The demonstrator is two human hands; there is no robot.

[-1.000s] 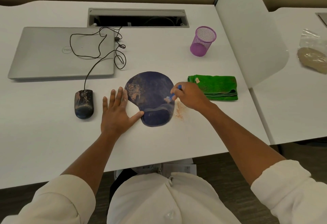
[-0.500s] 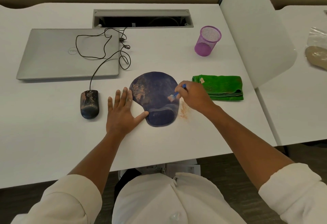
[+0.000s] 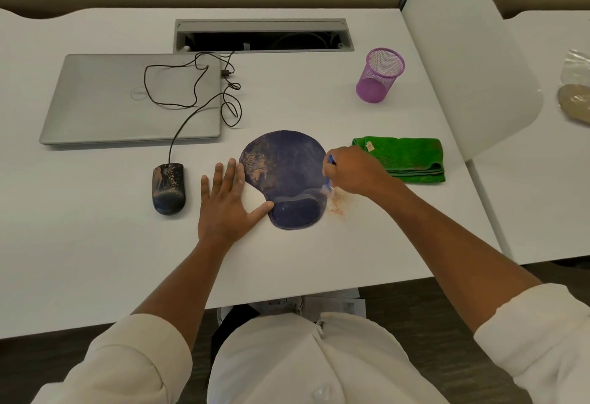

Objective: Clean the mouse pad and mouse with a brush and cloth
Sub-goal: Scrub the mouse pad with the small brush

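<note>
Purple mouse pad (image 3: 287,177) mid-frame, one mouse (image 3: 169,188), one green cloth (image 3: 405,157). Left hand (image 3: 225,204) lies flat, fingers spread; right hand (image 3: 351,170) fingers pinch one blue brush (image 3: 329,173).

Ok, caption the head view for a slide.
Right hand brushes grit off the mouse pad with a blue brush; left hand steadies it.

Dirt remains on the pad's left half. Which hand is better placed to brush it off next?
Right. The right hand already has its grip on the brush at the mouse pad edge. The left hand lies flat, thumb against the pad, seemingly steadying it beside the dirt patch.
</note>
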